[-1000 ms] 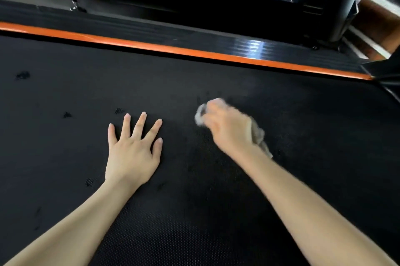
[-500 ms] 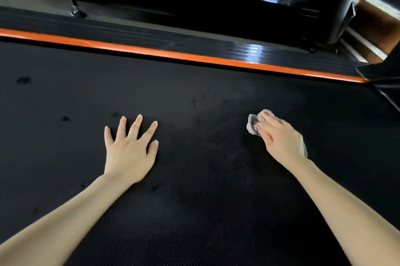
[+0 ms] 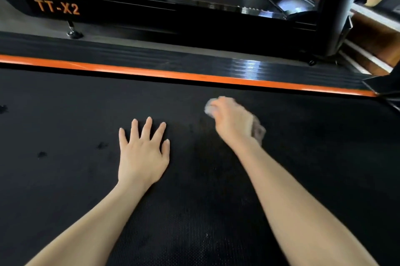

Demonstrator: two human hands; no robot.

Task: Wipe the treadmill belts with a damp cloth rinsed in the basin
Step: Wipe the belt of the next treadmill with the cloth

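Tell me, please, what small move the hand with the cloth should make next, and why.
Probably sweep the cloth leftward across the belt, past the flat left hand, towards the dark spots: the right hand grips it on the belt, and those spots lie beyond the left hand, apparently unwiped.

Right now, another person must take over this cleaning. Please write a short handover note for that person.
Left hand: flat on the belt, fingers spread, holding nothing.
Right hand: grips the cloth on the belt, right of the left hand; blurred.
Basin: not in view.
Done: cannot tell how much is wiped.
Left: dark spots on the belt, left of the left hand; maybe the TT-X2 treadmill behind.
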